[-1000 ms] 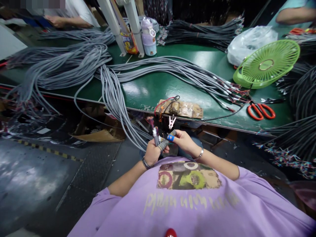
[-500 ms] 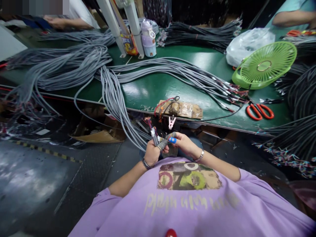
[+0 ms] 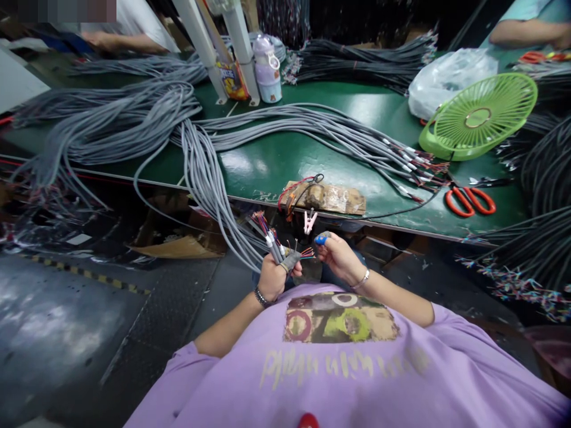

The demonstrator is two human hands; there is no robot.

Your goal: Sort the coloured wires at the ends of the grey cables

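Observation:
My left hand (image 3: 273,278) is closed round a bundle of grey cables (image 3: 275,252) in front of my lap, with a grey wrapping on its thumb. Out of the bundle's top stick stripped ends with thin coloured wires (image 3: 259,220). One fan of coloured wires (image 3: 307,253) points right, past the left thumb. My right hand (image 3: 339,260) is a little to the right of these wires, apart from them. Its fingers are curled together, one wearing a blue wrap (image 3: 321,238); whatever they may hold is hidden.
On the green table (image 3: 357,107) lie more grey cables (image 3: 294,122), orange-handled scissors (image 3: 470,201), a green fan (image 3: 479,119), a plastic bag (image 3: 450,80) and a bottle (image 3: 268,71). A pink clip (image 3: 310,222) hangs by a wooden board (image 3: 343,199) at the edge. Two other people's arms show behind.
My right hand has drawn away to the right from the left hand, uncovering the fan of coloured wires. The left hand and its cables have shifted slightly left.

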